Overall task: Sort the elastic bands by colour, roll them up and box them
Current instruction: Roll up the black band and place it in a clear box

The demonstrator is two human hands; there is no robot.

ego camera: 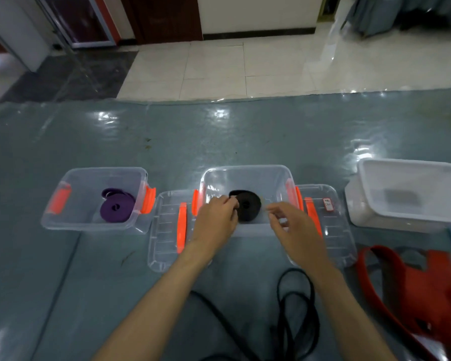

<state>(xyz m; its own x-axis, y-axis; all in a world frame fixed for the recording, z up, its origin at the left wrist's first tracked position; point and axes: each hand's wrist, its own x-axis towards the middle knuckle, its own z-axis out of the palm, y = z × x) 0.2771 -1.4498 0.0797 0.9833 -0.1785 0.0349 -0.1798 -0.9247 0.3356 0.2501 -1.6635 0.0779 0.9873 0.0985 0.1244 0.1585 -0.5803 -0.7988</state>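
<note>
At the bottom centre of the frame, loose black bands (296, 319) lie in loops on the grey-green plastic-covered surface (141, 142), cut off by the lower edge. At lower right a heap of red bands (432, 290) is blurred and runs out of the frame.

Both forearms reach up from the bottom edge toward the middle. The left hand (215, 217) is over the near-left corner of the middle clear box (248, 170), fingers curled, their tips at the left edge of the black roll (248, 205) that lies inside; whether they pinch it or only touch it cannot be told. The right hand (293, 225) is motion-blurred just right of the roll, fingers loosely bent and apart, holding nothing visible.

A clear lid (167, 230) with an orange strip lies left of that box, partly under the left wrist; another lid (331, 217) lies to its right, partly behind the right hand.

At middle left, a second clear box (71, 222) with orange latches holds purple rolls (117, 207). At far right, a frosted white box (401, 194) is clipped by the frame edge.
</note>
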